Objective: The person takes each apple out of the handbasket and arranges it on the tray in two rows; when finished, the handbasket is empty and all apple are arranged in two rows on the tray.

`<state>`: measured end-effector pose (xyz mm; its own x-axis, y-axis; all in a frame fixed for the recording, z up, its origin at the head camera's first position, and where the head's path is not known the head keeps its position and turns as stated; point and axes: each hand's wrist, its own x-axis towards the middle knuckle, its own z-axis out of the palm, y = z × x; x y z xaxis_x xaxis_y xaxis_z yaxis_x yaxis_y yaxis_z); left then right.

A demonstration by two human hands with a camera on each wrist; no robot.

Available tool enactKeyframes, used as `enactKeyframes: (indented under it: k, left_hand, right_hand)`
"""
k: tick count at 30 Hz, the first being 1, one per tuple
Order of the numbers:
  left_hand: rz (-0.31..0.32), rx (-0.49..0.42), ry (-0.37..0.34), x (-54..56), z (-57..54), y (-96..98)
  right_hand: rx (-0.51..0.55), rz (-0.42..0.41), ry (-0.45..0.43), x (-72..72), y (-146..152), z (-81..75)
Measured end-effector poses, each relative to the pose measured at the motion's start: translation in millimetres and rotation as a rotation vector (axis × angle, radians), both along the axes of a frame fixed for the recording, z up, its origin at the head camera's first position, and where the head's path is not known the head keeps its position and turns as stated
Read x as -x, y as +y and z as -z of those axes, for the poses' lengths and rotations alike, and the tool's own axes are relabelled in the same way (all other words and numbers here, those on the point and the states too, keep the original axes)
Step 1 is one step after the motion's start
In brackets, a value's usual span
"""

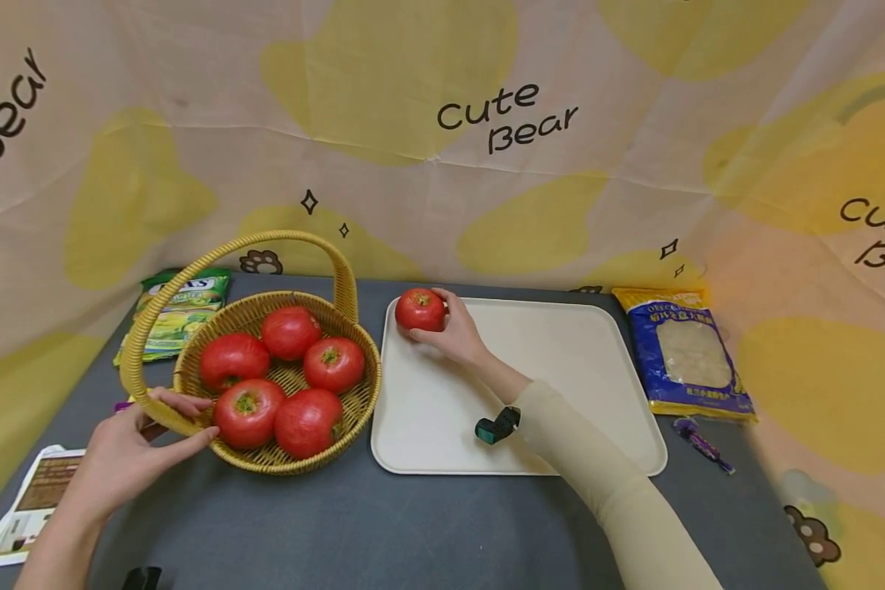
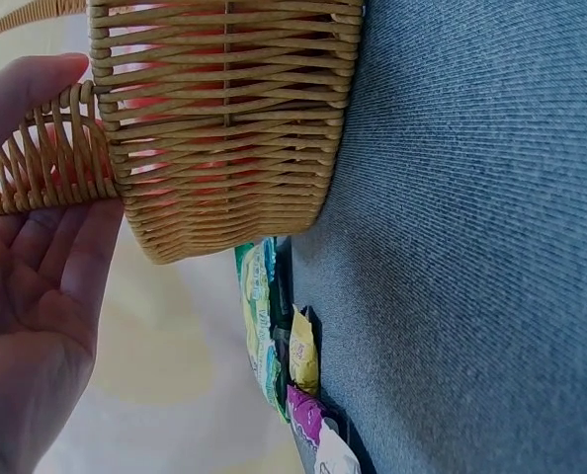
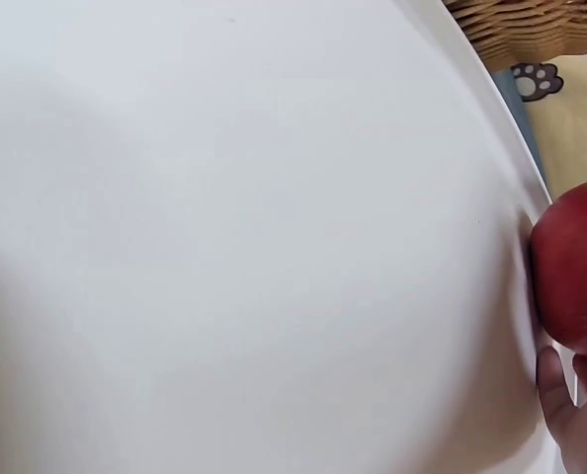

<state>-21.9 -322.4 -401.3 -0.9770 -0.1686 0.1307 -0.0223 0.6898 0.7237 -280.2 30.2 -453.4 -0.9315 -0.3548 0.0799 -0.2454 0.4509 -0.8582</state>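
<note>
A yellow wicker basket (image 1: 280,469) with a tall handle stands left of centre, holding several red apples (image 1: 310,423). My left hand (image 1: 121,455) grips the basket at the foot of its handle, thumb at the rim. In the left wrist view, that hand (image 2: 41,286) has its fingers behind the woven handle base (image 2: 51,168). My right hand (image 1: 453,332) holds a single apple (image 1: 420,310) at the far left corner of the white tray (image 1: 546,369). In the right wrist view this apple (image 3: 575,272) sits low against the tray's edge, with fingers (image 3: 555,395) beside it.
A green snack bag (image 1: 192,307) lies behind the basket. At the right of the tray are a blue and yellow bag (image 1: 686,352) and a small purple-wrapped item (image 1: 702,444). A printed packet (image 1: 33,504) lies at the left edge. A patterned cloth (image 1: 428,188) hangs behind.
</note>
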Motion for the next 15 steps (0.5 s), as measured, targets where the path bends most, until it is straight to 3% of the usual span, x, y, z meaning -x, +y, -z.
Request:
enactKeyframes:
  k: [6, 10, 12, 15]
  left_hand:
    - [0.015, -0.001, 0.032, 0.8, 1.3, 1.3]
    - [0.017, 0.002, 0.034, 0.6, 1.0, 1.7]
    - [0.015, 0.000, 0.028, 0.3, 0.4, 1.4]
    - [0.009, -0.003, 0.018, -0.3, -0.4, 0.7]
  right_hand:
    - [-0.066, 0.028, 0.080, -3.7, 2.2, -10.7]
    - [0.028, 0.022, 0.181, -10.3, -0.1, -28.5]
    - [0.102, -0.025, 0.203, -16.8, -3.8, -39.9]
    - [0.161, -0.166, 0.171, -29.8, -12.1, -56.2]
